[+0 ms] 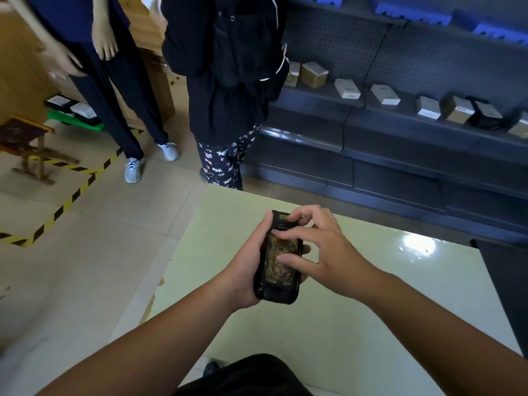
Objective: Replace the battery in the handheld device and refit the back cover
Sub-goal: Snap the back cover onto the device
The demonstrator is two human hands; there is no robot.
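Note:
A black handheld device point(278, 277) lies lengthwise in my left hand point(245, 264), back side up, above a pale green table point(371, 324). Its middle shows a mottled brown-gold panel that looks like the battery in its bay. My left hand wraps the device from below and from the left side. My right hand point(320, 250) is over the device with its fingers spread. The fingertips press on the top end and on the brown panel. No separate back cover is visible on the table.
Two people stand beyond the table's far edge, close to it. Dark pegboard shelving point(400, 110) with small boxes runs along the right. A wooden stool point(28, 144) and yellow-black floor tape point(71, 195) are at the left. A dark object point(508, 281) is at the table's right edge.

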